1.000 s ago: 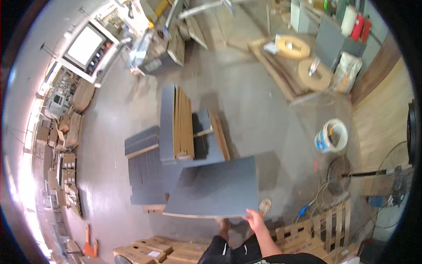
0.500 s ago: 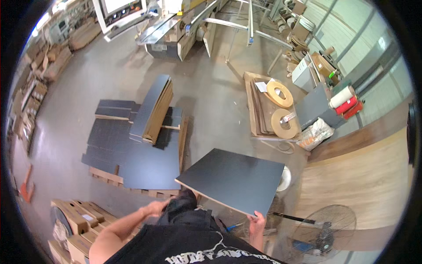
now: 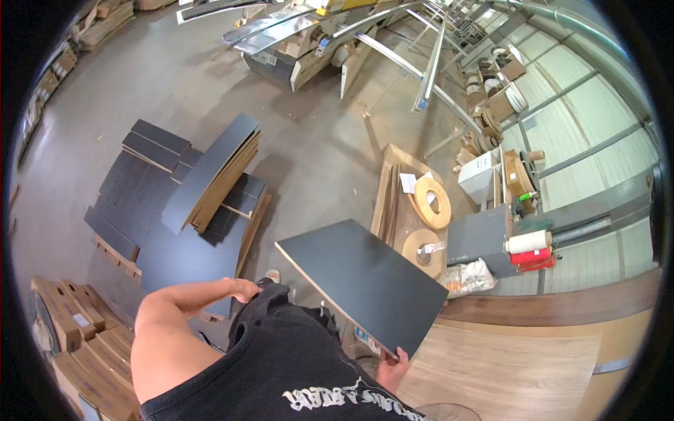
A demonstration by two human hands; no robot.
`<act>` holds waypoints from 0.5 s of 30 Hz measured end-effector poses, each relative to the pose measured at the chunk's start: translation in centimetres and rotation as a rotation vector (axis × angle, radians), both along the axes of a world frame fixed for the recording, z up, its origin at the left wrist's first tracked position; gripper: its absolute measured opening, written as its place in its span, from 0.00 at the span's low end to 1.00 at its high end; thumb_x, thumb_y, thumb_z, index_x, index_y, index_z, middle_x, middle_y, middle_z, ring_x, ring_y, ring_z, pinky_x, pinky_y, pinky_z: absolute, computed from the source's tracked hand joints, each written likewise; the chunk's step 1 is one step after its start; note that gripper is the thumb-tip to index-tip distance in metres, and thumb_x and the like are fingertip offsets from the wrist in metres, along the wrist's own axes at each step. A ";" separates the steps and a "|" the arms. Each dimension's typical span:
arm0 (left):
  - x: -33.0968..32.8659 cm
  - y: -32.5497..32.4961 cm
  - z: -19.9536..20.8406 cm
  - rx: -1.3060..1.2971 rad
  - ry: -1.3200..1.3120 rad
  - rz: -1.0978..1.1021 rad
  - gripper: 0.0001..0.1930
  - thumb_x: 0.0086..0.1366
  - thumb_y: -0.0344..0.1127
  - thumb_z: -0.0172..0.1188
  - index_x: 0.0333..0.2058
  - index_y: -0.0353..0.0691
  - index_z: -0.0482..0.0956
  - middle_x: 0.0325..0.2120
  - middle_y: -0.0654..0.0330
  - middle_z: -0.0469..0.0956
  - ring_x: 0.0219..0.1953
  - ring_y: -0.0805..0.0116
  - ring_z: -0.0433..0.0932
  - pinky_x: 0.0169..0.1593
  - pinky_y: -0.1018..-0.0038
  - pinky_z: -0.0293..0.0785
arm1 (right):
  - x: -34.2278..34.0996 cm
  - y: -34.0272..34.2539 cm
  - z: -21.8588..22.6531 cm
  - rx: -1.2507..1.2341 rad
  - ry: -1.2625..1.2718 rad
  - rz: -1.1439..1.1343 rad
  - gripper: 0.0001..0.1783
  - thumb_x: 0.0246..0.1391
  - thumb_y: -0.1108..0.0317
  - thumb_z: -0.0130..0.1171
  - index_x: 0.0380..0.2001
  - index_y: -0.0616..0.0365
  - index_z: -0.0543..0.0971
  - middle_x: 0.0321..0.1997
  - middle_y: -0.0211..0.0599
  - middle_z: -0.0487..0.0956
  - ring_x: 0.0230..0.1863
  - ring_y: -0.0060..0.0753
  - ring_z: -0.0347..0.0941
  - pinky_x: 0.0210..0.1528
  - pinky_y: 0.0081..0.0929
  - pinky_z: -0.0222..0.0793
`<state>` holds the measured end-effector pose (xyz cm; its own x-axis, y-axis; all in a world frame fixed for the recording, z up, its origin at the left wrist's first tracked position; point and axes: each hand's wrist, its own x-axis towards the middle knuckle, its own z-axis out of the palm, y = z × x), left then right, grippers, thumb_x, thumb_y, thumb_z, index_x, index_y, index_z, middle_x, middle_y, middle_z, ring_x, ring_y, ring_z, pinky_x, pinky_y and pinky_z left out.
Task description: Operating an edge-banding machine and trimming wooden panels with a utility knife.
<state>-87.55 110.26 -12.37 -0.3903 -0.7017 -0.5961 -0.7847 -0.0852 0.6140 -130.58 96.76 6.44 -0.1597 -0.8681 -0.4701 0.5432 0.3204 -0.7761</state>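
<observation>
My right hand (image 3: 393,369) grips the near edge of a rectangular black panel (image 3: 361,281) with a pale edge along its left side. The panel is tilted, and its right corner overlaps a light wood-grain board (image 3: 505,358) from this viewpoint. My left hand (image 3: 244,289) hangs beside my dark trousers, away from the panel, with its fingers curled in; I see nothing in it. Left of that hand, a pallet carries black panels (image 3: 193,259), with a stack of narrow black strips (image 3: 217,172) lying across them.
Cardboard boxes (image 3: 105,372) stand at the lower left. Ahead on the right, rolls of edge banding (image 3: 431,202) lie on a low board beside a grey cabinet (image 3: 481,238) and a plastic sack (image 3: 472,278). A sliding-table machine (image 3: 288,49) is at the far side. A fan guard (image 3: 449,412) shows at the bottom.
The view has turned, and the panel has swung round and come closer to the wood-grain board, still in my right hand. My left arm now reaches further into view, with that hand still beside my trousers.
</observation>
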 end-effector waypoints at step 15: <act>6.6 -18.4 -2.6 0.338 0.818 1.365 0.24 0.56 0.39 0.65 0.51 0.39 0.75 0.42 0.59 0.78 0.40 0.70 0.75 0.40 0.69 0.74 | 13.6 -35.9 -1.3 0.315 -0.361 0.589 0.26 0.54 0.70 0.55 0.56 0.66 0.66 0.57 0.46 0.73 0.61 0.42 0.67 0.64 0.38 0.65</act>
<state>-80.95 91.82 -14.93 0.1056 -0.6600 -0.7438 0.4919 -0.6154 0.6159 -117.00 60.83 5.15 0.4995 -0.5782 -0.6451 0.4167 0.8133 -0.4061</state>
